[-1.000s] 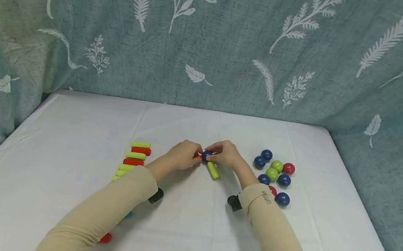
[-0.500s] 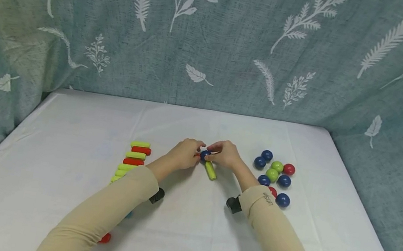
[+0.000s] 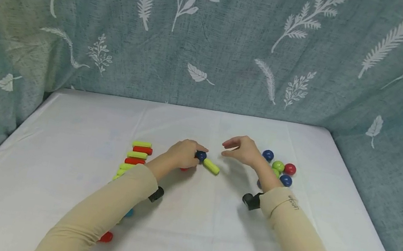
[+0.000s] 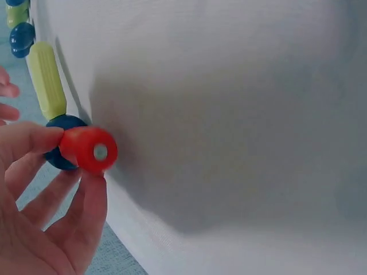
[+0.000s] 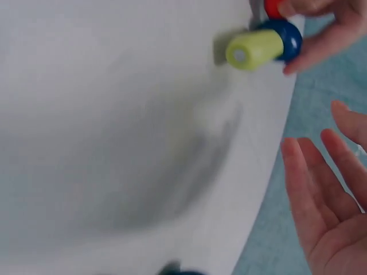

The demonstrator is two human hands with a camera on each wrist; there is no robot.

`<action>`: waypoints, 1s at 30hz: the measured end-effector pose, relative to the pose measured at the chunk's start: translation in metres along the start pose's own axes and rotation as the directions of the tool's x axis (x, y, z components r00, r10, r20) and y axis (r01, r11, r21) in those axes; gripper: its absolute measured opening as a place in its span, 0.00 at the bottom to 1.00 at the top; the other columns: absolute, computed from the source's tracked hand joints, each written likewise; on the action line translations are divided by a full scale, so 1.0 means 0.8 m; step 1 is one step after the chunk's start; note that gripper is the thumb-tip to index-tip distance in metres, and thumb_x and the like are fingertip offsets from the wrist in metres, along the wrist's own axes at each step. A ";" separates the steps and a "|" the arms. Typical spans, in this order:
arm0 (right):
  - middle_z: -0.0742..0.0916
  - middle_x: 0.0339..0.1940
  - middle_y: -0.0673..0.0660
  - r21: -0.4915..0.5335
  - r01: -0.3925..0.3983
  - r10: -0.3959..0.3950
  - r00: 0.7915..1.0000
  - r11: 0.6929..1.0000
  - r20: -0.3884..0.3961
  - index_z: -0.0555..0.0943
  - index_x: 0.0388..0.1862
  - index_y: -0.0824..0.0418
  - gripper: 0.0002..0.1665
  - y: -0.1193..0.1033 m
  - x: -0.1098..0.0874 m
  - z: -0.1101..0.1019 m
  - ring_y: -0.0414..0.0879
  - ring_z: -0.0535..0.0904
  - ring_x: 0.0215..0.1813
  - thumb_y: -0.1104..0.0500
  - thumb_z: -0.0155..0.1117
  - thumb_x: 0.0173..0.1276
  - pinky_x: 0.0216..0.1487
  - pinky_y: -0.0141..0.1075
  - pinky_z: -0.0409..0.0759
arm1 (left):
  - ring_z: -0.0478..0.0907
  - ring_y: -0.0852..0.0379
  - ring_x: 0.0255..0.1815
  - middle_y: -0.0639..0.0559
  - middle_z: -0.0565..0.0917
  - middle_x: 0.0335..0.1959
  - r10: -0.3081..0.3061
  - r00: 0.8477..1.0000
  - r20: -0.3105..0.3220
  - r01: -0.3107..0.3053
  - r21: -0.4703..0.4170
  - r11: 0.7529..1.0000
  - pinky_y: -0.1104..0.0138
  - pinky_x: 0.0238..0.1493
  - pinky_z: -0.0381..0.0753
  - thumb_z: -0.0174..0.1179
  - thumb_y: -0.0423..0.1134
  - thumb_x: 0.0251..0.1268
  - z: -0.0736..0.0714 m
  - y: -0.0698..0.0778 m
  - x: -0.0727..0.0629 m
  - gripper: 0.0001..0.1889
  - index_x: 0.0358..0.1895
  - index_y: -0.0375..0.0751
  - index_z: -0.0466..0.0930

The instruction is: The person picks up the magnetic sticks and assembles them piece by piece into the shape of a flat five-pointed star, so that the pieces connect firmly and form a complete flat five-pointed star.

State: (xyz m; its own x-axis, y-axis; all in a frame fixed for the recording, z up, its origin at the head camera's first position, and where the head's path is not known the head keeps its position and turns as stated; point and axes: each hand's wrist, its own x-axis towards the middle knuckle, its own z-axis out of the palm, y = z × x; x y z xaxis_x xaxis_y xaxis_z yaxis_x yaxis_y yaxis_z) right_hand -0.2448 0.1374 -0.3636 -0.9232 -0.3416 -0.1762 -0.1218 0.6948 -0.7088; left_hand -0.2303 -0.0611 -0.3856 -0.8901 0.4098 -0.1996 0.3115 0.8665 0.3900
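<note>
Well, from over here I see a counter (image 3: 181,246) spread with creased white cloth, backed and flanked by a grey-green curtain (image 3: 230,72) printed with pale leaves and sprigs. Loose sticks (image 3: 137,155), mostly yellow-green and red, lie in a column on its left part; a bunch of coloured balls (image 3: 290,169) sits to the right.

Near the middle, the left-hand grip (image 3: 184,153) pinches a red stick (image 4: 87,148) at its thumb and fingertips, with a navy ball (image 3: 200,156) right at those fingers. A lime stick (image 3: 212,167) meets the ball and juts out beyond the hand. The right-hand grip (image 3: 244,149) holds nothing, fingers and thumb parted, just left of the balls and apart from the joined pieces.

The lime stick's long axis slants right and slightly toward the person; the red one runs from the ball leftward and nearer the person.
</note>
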 end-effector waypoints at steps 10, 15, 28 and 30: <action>0.82 0.48 0.64 -0.071 -0.007 0.004 0.999 0.997 -0.044 0.77 0.52 0.69 0.22 0.033 -0.019 -0.036 0.56 0.78 0.49 0.60 0.64 0.60 0.47 0.43 0.76 | 0.72 0.50 0.55 0.45 0.77 0.54 -0.042 0.996 -0.076 0.041 -0.016 0.999 0.60 0.53 0.73 0.61 0.40 0.60 0.005 0.003 -0.003 0.18 0.54 0.44 0.78; 0.81 0.49 0.66 -0.101 -0.036 0.027 0.995 0.994 -0.095 0.77 0.52 0.69 0.22 0.049 -0.029 -0.052 0.58 0.78 0.48 0.61 0.64 0.59 0.47 0.45 0.77 | 0.73 0.51 0.54 0.45 0.79 0.52 -0.048 0.994 -0.094 0.045 -0.042 0.998 0.62 0.52 0.74 0.63 0.39 0.57 0.005 0.007 -0.003 0.18 0.52 0.41 0.80; 0.81 0.47 0.67 -0.290 -0.129 0.097 0.988 0.948 -0.121 0.79 0.48 0.70 0.20 0.064 -0.038 -0.061 0.60 0.75 0.51 0.61 0.65 0.58 0.54 0.50 0.70 | 0.73 0.51 0.45 0.44 0.79 0.47 -0.197 0.976 -0.087 0.186 -0.127 0.974 0.64 0.44 0.77 0.67 0.40 0.52 -0.010 -0.005 -0.005 0.18 0.47 0.40 0.82; 0.81 0.48 0.67 -0.294 -0.134 0.108 0.989 0.946 -0.101 0.79 0.48 0.70 0.20 0.066 -0.037 -0.060 0.60 0.75 0.52 0.61 0.65 0.58 0.55 0.50 0.70 | 0.73 0.51 0.45 0.44 0.79 0.47 -0.207 0.975 -0.087 0.193 -0.140 0.971 0.64 0.43 0.77 0.67 0.41 0.52 -0.010 -0.007 -0.004 0.18 0.47 0.40 0.82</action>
State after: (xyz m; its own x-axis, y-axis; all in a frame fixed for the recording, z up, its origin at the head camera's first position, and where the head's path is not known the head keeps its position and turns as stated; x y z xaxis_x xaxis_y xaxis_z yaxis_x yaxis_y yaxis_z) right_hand -0.2416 0.2145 -0.3631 -0.9629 -0.1988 -0.1823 -0.0990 0.8893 -0.4465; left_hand -0.2319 -0.0698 -0.3797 -0.9607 0.1955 -0.1972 0.0835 0.8807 0.4663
